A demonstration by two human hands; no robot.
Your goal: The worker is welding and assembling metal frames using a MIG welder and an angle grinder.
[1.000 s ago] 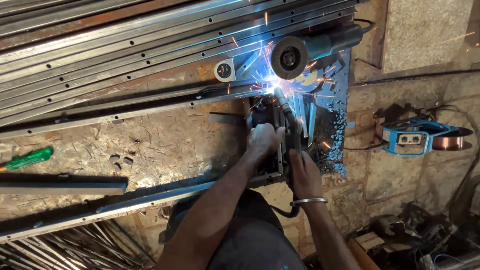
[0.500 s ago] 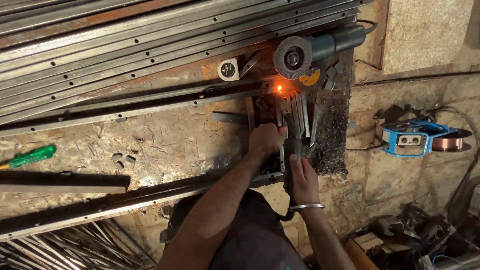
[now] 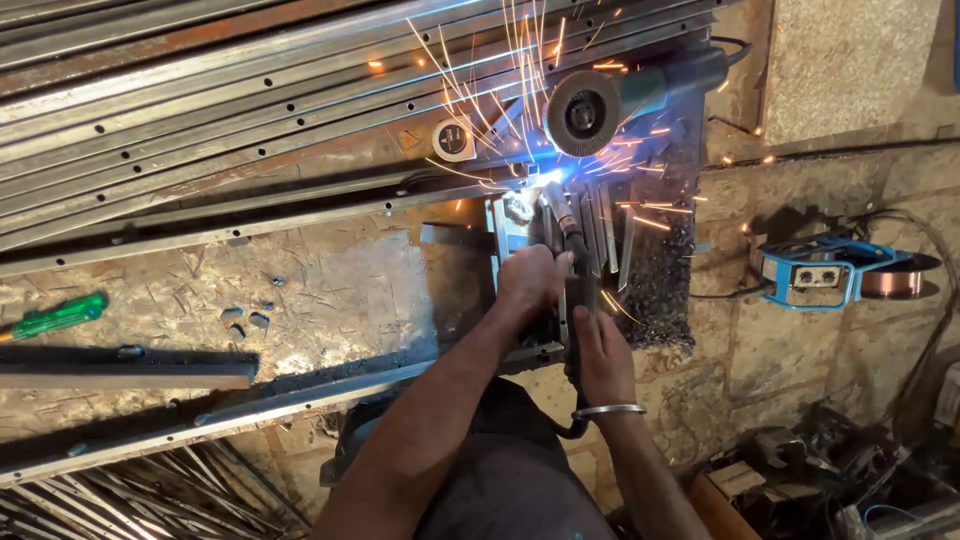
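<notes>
Both hands are on the welding torch [image 3: 572, 250] near the middle of the floor. The left hand [image 3: 530, 280] is clenched round its neck, close behind the nozzle, and the right hand [image 3: 603, 352] grasps the handle nearer the body, a metal bangle [image 3: 610, 410] on that wrist. The tip meets a small steel bracket [image 3: 512, 225] just below the long rails [image 3: 250, 130], with a blue-white arc and sparks flying far and right.

The torch looks stiff and fairly light, though its hose would drag; the handle is the place to hold, since the front end and the fresh joint are surely hot. The bracket and the flat strips [image 3: 610, 235] beside it look rigid, heavy for their size, sharp at the edges.

An angle grinder [image 3: 590, 105] lies just beyond the arc. A blue wire feeder [image 3: 820, 275] sits well to the right, holding a copper-coloured spool [image 3: 890, 280]. A green screwdriver [image 3: 55, 318] lies far left.
</notes>
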